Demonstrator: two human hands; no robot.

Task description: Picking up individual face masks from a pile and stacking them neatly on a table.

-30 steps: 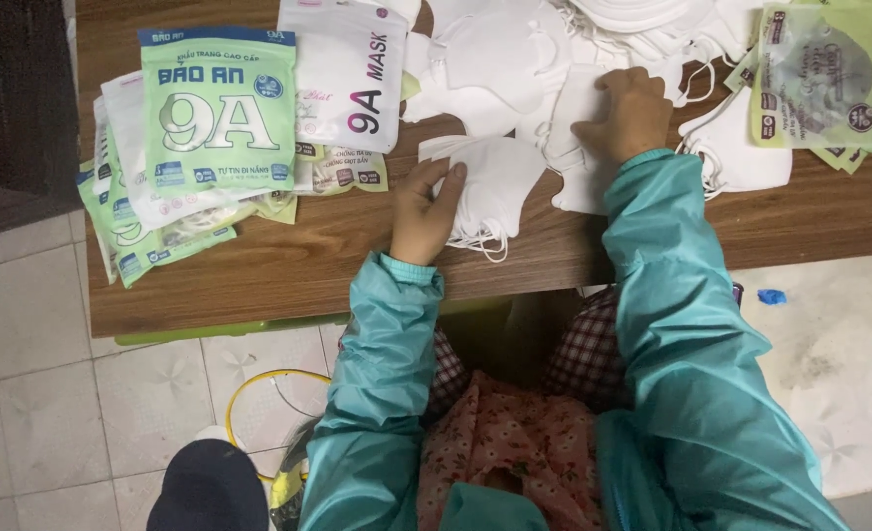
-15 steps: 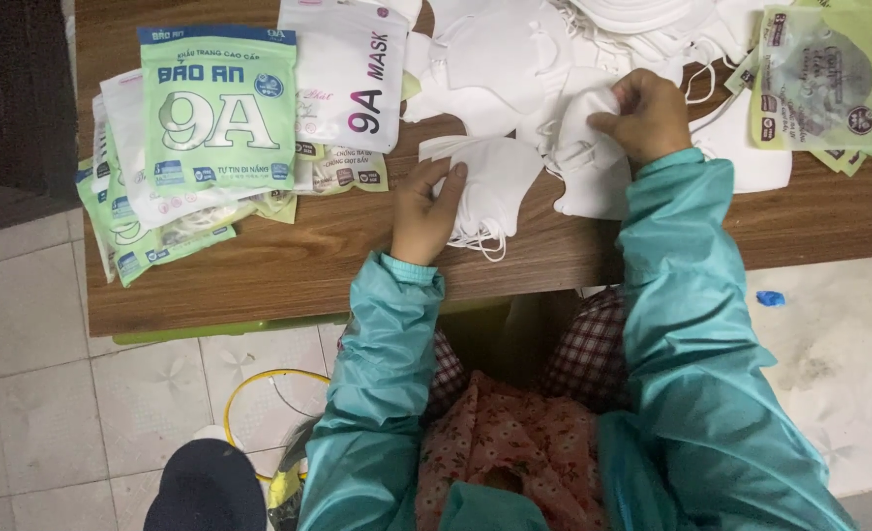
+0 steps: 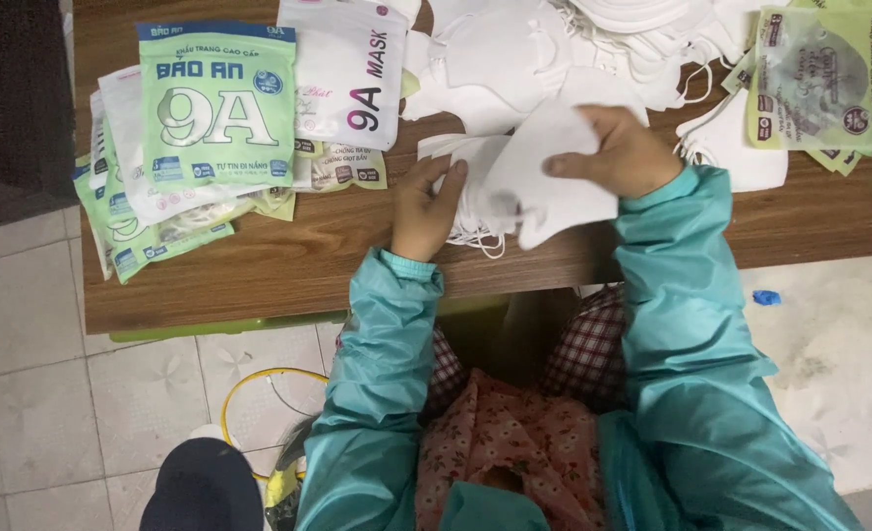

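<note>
My right hand (image 3: 621, 149) grips a white folded face mask (image 3: 552, 175) and holds it tilted over the near edge of the brown wooden table (image 3: 288, 265). My left hand (image 3: 426, 205) rests flat on a small stack of white masks (image 3: 465, 192) whose ear loops hang toward the table edge. A large loose heap of white masks (image 3: 554, 44) lies just beyond both hands. Both arms wear teal sleeves.
Green and white printed mask pouches (image 3: 214, 103) are stacked at the left, with a white pouch (image 3: 342, 74) beside them. More green pouches (image 3: 824, 79) lie at the far right. Below the table are tiled floor, a yellow cable (image 3: 249, 393) and a dark rounded object (image 3: 205, 487).
My right hand has picked one mask out of the heap and drawn it toward me and leftward, next to the stack. My left hand has stayed on the stack.
</note>
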